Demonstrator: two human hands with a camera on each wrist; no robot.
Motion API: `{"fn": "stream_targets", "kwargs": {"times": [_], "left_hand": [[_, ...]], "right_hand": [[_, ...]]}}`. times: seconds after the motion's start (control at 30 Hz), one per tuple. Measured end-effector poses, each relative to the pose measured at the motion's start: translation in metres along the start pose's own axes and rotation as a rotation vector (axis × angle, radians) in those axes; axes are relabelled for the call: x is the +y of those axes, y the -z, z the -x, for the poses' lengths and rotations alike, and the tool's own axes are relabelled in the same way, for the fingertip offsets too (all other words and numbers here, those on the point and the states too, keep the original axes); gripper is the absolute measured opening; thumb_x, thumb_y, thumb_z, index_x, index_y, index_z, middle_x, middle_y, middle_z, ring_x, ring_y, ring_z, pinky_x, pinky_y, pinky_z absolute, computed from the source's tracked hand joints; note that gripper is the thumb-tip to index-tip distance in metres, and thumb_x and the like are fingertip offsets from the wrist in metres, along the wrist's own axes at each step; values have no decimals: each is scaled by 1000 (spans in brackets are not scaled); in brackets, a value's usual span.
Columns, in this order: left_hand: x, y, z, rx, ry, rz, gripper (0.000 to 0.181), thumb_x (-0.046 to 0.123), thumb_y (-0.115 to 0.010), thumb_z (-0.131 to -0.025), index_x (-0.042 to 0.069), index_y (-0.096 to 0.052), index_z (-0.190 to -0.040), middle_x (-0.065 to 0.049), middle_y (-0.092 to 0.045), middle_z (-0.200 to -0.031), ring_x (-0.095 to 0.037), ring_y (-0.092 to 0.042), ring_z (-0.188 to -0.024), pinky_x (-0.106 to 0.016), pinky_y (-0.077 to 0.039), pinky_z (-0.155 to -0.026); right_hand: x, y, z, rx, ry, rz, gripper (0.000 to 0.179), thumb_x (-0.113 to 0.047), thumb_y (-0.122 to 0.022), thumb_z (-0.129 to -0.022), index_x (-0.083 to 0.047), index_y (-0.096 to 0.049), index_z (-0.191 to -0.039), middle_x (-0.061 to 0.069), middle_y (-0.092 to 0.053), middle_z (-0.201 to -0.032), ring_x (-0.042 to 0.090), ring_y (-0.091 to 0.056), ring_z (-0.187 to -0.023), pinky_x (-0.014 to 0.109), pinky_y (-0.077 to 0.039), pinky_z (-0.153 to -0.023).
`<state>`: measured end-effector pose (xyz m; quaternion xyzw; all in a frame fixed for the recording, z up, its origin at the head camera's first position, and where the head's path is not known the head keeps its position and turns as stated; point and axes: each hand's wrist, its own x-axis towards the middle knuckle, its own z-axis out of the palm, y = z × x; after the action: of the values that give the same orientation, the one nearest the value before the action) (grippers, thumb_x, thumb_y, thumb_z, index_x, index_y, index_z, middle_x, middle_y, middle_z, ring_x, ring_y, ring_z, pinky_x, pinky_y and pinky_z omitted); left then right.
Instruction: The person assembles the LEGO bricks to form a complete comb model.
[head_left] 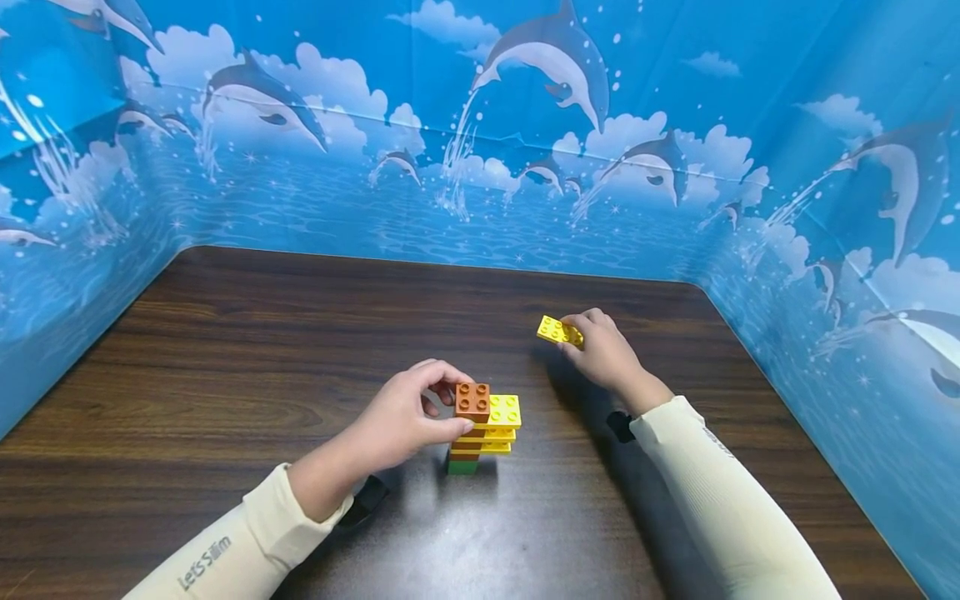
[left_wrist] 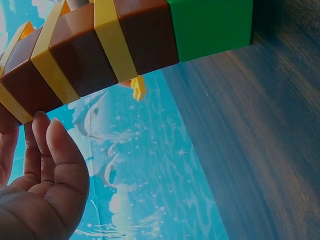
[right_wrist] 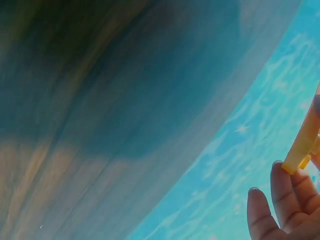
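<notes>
A tower of toy building bricks stands upright on the table. Its base is a green brick [head_left: 462, 467], and brown bricks alternate above it with thin yellow plates [head_left: 504, 410] that stick out to the right. A brown brick [head_left: 472, 402] with round studs tops the stack. My left hand [head_left: 401, 412] holds the tower near its top from the left, thumb in front and fingers behind. In the left wrist view, fingertips touch the tower's side. Raised beyond the tower to the right, my right hand [head_left: 607, 354] pinches a flat yellow plate [head_left: 553, 329] by its right end.
The dark wood-grain table [head_left: 300, 317] spreads around the tower. A blue sheet printed with dolphins [head_left: 480, 217] borders its back and sides. Dark wrist devices [head_left: 365, 500] show under both cream sleeves [head_left: 720, 492].
</notes>
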<state>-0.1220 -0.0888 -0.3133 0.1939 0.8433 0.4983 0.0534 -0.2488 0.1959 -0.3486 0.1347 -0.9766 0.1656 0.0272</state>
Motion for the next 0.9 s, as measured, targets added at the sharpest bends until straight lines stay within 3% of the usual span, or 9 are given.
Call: {"fn": "stream_targets", "kwargs": {"times": [0.6,0.9], "left_hand": [[0,1,-2,-6,15,10,34,10,-76,-81,7,-63,-113,-3,-57,-98,-19,-52,-89,-31,-49,-74],[-2,3,-2,-14,-16,41,34,11,-75,-82,4,-63,-113,-5,-57,-98,-19,-52,-89,-32,-50,-73]], "right_hand": [[-47,17,51,77,205,-147,44,-22,-68,-90,-9,-58,-131,8,-50,-113,24,-45,-100,39,-43,-79],[-65,28,72,130,308,-193,44,-22,-70,-89,-9,-59,-130,6,-50,-114,21,-45,-97,32,-44,-65]]}}
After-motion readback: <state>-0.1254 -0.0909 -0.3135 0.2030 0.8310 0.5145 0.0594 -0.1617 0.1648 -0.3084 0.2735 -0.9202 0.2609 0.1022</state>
